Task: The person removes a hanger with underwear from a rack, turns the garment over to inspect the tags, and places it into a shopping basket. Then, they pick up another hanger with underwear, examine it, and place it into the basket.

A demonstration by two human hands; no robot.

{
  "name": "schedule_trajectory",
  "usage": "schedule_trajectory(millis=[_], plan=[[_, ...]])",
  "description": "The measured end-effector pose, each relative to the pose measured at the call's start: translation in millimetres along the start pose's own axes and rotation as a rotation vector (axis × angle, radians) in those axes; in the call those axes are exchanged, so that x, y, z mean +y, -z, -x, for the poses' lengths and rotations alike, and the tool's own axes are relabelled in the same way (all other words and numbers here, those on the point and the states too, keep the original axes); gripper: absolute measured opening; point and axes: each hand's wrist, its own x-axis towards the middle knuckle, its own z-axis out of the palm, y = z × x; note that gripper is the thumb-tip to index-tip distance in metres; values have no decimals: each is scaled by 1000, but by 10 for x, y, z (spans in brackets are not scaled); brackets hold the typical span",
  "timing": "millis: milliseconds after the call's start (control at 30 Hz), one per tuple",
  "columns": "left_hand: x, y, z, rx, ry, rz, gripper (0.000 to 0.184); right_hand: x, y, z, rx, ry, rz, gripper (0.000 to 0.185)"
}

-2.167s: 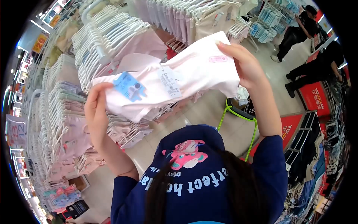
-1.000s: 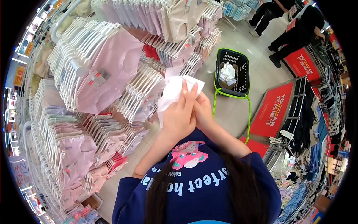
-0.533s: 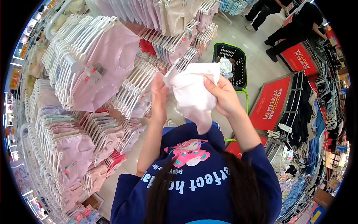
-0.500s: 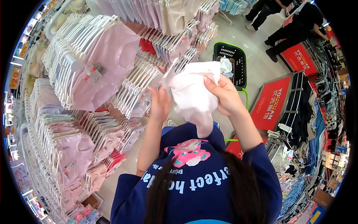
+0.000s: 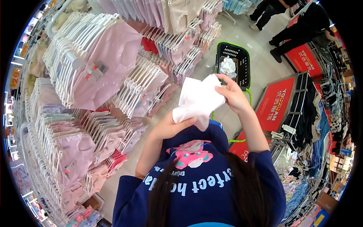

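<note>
A pale pink pair of underpants (image 5: 198, 99), loosely folded, is held up in front of my chest between both hands. My right hand (image 5: 233, 95) pinches its upper right edge, thumb on the near side. At the lower left corner my left hand (image 5: 171, 125) grips the cloth, its thumb lying over the fabric and its fingers hidden underneath. Similar pink underpants (image 5: 107, 62) hang on white hangers to the left of my hands.
A black basket (image 5: 245, 68) with a green rim stands on the floor ahead, crumpled white items (image 5: 228, 66) inside. Racks of hanging underwear (image 5: 75, 151) line the left. Red signs (image 5: 275, 104) and clothing bins (image 5: 302, 140) flank the right. Two people (image 5: 298, 32) stand farther ahead.
My left hand, open beside the underpants before, has come down and closed on their lower left corner. The cloth is now bunched into a smaller, folded shape. Both people stay nearby.
</note>
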Motion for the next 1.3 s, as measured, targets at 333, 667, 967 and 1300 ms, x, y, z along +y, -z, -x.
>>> schedule_trajectory(millis=[333, 667, 967, 1300], plan=[[276, 42, -49, 15, 33, 11, 37, 366, -292, 23, -324, 540, 277, 54], [84, 354, -106, 84, 343, 283, 39, 853, -408, 5, -306, 12, -325, 48], [-365, 793, -104, 215, 296, -100, 28, 1409, -473, -213, -111, -264, -585, 41], [-1051, 880, -213, 353, 265, -491, 59, 1975, 919, -725, 340, -41, -875, 38]])
